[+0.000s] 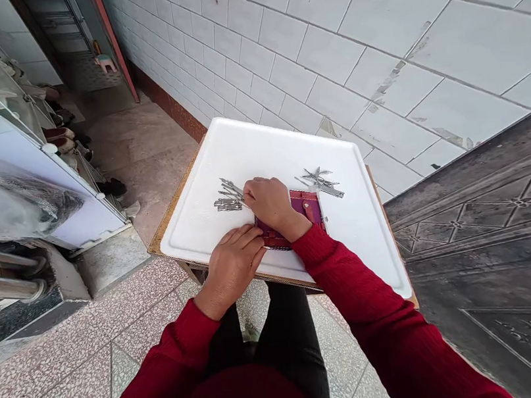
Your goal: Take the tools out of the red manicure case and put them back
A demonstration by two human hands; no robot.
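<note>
Seen from above, a person in a red sweater stands at a small table point(155, 242) topped with a white board point(351, 239). A dark red case point(317, 218) lies opened out near the middle of the board's near side, partly hidden by the hands and a sleeve point(352, 279). The left hand point(235, 260) rests at the case's near left corner, its fingers extended side by side; whether they grip the edge, I cannot tell. The right hand point(268, 202) crosses over the case toward the left, fingers curled in, the tips just beside a left pile of metal tools point(229, 204) that includes nail clippers (its fingertips are hidden, so I cannot tell whether they hold anything). A right pile of metal tools point(323, 184) lies beyond the case's far right corner, fanned out in a loose heap. Behind the table runs a white tiled wall point(322, 44); a dark patterned panel point(488, 219) stands to the right. At the far left, shoes point(62, 139) sit beside a cluttered rack point(42, 172), and a pink stool point(105, 63) stands in the distance.
</note>
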